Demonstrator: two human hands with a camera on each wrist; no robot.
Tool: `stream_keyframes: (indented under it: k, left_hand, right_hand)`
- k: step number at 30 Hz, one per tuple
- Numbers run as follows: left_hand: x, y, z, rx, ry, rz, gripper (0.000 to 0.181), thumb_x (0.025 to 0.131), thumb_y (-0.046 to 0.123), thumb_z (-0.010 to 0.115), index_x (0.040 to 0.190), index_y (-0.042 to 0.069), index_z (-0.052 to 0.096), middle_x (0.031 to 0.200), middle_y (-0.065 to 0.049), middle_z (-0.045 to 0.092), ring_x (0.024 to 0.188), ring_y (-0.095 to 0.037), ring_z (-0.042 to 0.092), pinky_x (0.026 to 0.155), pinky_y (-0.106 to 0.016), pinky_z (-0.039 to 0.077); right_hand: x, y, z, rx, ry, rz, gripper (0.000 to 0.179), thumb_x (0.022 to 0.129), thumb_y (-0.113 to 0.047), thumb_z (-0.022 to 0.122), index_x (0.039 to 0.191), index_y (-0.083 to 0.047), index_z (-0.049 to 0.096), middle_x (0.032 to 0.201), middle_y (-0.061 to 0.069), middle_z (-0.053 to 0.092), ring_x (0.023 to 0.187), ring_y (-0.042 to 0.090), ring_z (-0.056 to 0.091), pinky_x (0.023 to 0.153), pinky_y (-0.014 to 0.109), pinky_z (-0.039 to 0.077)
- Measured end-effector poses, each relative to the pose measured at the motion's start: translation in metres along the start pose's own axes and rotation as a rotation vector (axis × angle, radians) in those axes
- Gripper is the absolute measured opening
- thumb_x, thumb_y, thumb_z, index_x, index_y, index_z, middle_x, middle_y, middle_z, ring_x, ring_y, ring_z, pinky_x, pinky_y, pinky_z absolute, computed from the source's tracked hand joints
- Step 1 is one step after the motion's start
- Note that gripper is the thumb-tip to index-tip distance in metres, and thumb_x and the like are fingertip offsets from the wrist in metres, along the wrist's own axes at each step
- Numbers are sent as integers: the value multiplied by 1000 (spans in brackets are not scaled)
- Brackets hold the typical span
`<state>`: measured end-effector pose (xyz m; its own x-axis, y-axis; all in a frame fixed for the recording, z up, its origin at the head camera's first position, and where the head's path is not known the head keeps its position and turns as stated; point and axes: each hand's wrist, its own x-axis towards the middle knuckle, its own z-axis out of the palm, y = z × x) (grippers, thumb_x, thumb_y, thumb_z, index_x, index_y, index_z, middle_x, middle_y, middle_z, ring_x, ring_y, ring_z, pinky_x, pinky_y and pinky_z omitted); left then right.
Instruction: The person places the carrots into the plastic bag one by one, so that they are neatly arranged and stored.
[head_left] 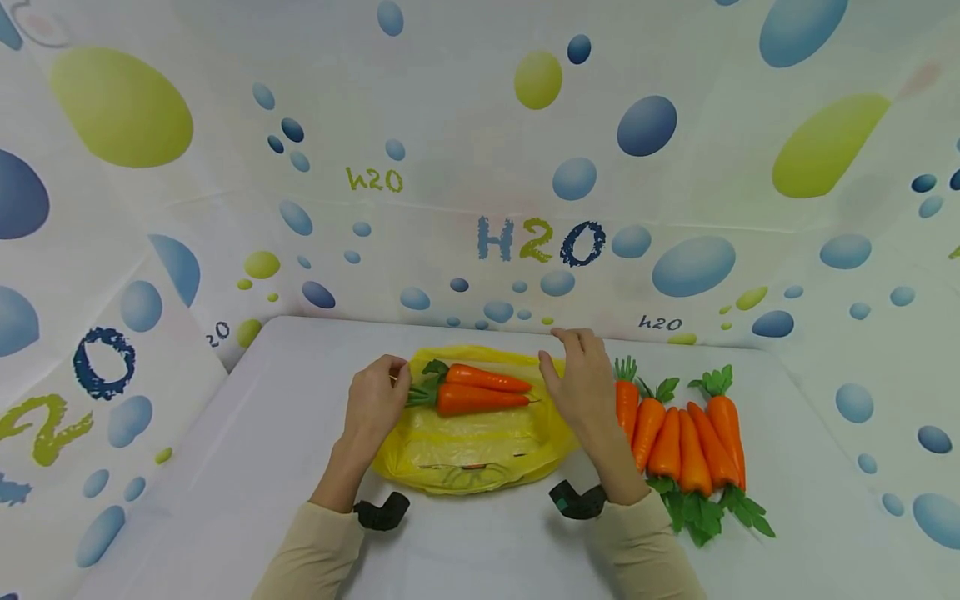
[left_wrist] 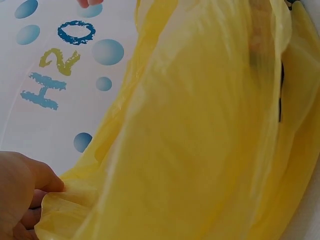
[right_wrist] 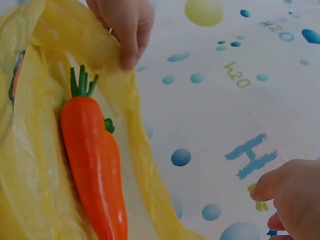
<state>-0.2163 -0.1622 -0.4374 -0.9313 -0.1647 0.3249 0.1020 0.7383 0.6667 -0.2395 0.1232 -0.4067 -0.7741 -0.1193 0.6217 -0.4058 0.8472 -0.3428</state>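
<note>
A yellow plastic bag (head_left: 480, 442) lies spread on the table with its mouth pulled wide. Two orange carrots (head_left: 480, 398) with green tops lie side by side in it, tips to the right. At the bag's upper left edge, my left hand (head_left: 378, 396) pinches the thin plastic; the left wrist view shows the bag's rim (left_wrist: 70, 200) between thumb and fingers. My right hand (head_left: 581, 383) is by the bag's right edge, its fingers loosely extended. In the right wrist view that hand (right_wrist: 295, 197) is apart from the bag and holds nothing.
To the right of the bag lies a row of several more carrots (head_left: 690, 442), some with leaves toward the back, others toward the front. A white backdrop (head_left: 450, 100) with blue and green dots rises behind the white table (head_left: 285, 433).
</note>
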Motion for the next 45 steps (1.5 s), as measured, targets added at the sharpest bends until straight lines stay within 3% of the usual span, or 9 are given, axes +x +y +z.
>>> stream_keyframes:
  k: [13, 21, 30, 45]
  left_hand:
    - [0, 2, 0, 5, -10, -19, 22, 99, 16, 58, 106, -3, 69, 93, -16, 73, 75, -24, 66, 63, -32, 56]
    - [1, 2, 1, 7, -17, -26, 23, 99, 17, 58, 106, -2, 69, 93, -16, 73, 75, -24, 66, 63, -32, 56]
    - [0, 3, 0, 12, -12, -20, 23, 99, 16, 58, 106, -3, 69, 93, -17, 73, 76, -26, 66, 66, -36, 57]
    - [0, 4, 0, 18, -13, -30, 25, 99, 17, 57, 108, -2, 69, 94, -17, 73, 78, -27, 66, 66, -37, 57]
  right_hand:
    - [2, 17, -5, -19, 10, 95, 35, 93, -21, 67, 121, -1, 64, 115, 19, 61, 100, 37, 56, 83, 46, 54]
    - [4, 27, -11, -62, -57, 206, 39, 95, -26, 63, 126, -3, 61, 123, 19, 57, 107, 37, 54, 92, 49, 53]
    - [4, 41, -13, -71, -65, 265, 40, 95, -26, 61, 125, -1, 61, 123, 22, 57, 106, 39, 53, 89, 51, 52]
    - [2, 49, -13, -130, -193, 413, 42, 96, -27, 56, 127, 1, 58, 125, 24, 53, 106, 41, 51, 87, 53, 51]
